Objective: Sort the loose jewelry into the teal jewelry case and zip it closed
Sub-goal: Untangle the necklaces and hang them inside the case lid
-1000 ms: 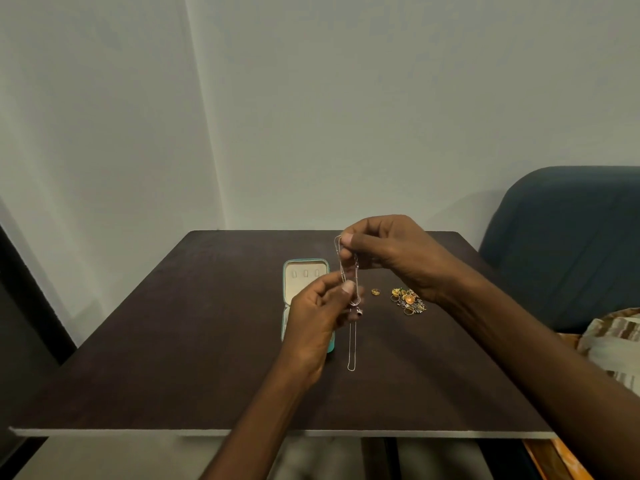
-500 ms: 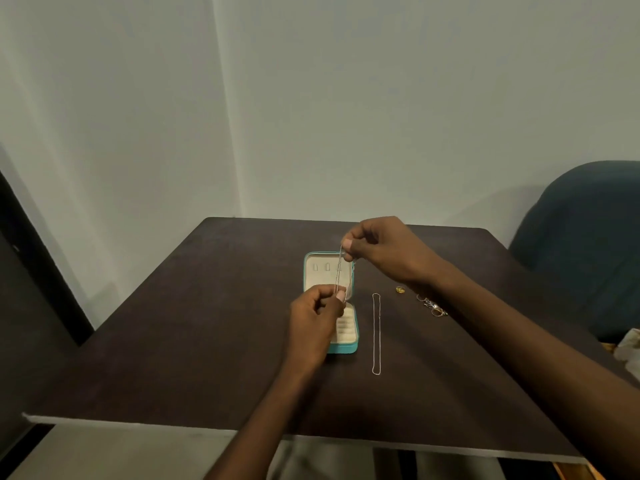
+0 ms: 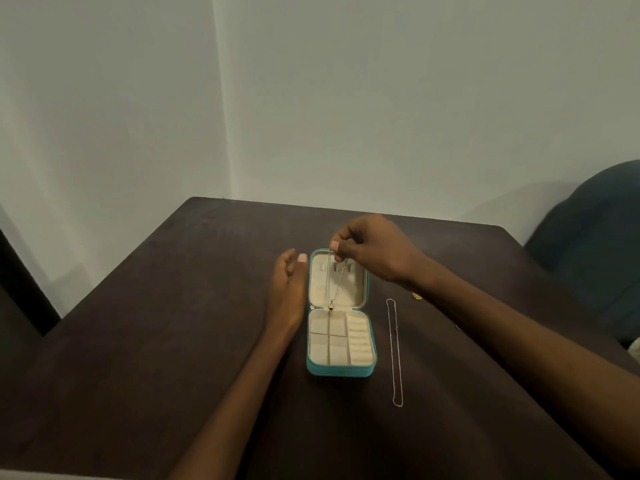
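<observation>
The teal jewelry case (image 3: 341, 371) lies open in the middle of the dark table (image 3: 138, 341), its cream lid flat toward the far side and its cream compartments near me. My right hand (image 3: 374, 251) hovers over the lid and pinches a thin pendant necklace (image 3: 333, 285), which dangles down to the case's hinge line. My left hand (image 3: 287, 292) is beside the case's left edge, fingers relaxed, holding nothing. A second silver chain (image 3: 394, 351) lies stretched out on the table right of the case. A small gold piece (image 3: 417, 296) shows just behind my right forearm.
A blue upholstered chair (image 3: 588, 251) stands at the table's right side. Pale walls meet in a corner behind the table. A dark panel (image 3: 20, 289) runs along the left. The table's near edge is at the bottom left.
My left hand has let go of the pendant necklace and moved to the left of the case. The necklace now hangs from my right hand alone. The view has shifted right.
</observation>
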Demonstrator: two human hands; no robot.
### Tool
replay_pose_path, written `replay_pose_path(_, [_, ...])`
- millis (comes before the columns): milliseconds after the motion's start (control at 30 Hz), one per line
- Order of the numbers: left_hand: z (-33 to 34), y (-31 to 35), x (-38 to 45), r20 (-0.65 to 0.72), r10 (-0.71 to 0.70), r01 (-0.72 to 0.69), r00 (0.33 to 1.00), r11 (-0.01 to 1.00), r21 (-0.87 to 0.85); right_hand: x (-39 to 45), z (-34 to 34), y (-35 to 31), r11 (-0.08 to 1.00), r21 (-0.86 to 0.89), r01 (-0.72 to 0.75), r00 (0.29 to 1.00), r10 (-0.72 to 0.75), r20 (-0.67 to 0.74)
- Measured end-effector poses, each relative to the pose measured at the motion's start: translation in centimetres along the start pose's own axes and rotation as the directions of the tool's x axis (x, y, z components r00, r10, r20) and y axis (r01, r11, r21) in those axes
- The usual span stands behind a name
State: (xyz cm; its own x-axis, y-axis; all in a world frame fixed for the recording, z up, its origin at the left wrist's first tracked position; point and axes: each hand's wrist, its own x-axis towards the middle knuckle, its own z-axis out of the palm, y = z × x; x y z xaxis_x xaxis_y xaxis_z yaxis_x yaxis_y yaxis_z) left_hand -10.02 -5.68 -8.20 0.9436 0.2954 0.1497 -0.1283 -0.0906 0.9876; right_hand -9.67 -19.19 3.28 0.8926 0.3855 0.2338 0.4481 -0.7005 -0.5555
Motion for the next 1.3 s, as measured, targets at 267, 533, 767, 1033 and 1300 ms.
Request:
replay_pose_path(267, [1.3, -2.3, 1.9, 0.078, -0.027, 0.037, 0.997, 0.989, -0.142, 1.8, 1.8, 1.4, 0.992, -0.128, 0.014, 1.0, -0.011, 0.025])
replay_pose_path(533, [1.6, -2.7, 2.3, 0.154, -0.048, 0.086, 0.987, 0.964, -0.25, 2.5, 2.8, 2.3, 0.992, -0.125, 0.021, 0.999, -0.016, 0.037])
replay_pose_path(767, [1.5, -3.0, 2.6, 0.189, -0.058, 0.106, 0.98, 0.961, -0.255, 2.8, 3.1, 2.2, 0.994, -0.106, 0.019, 1.0, -0.019, 0.006])
replay_pose_path(1033, [1.3, -2.9, 2.2, 0.213, 0.007, 0.037, 0.977, 0.978, -0.205, 2.9, 3.9, 2.7, 0.982, -0.188, -0.013, 0.999, 0.006, -0.035])
replay_pose_path(1300, [1.6, -3.7, 2.2, 0.183, 0.05, -0.041, 0.982, 0.998, -0.056, 3.1, 5.4, 4.0, 0.962, -0.273, 0.006, 0.992, -0.04, -0.118])
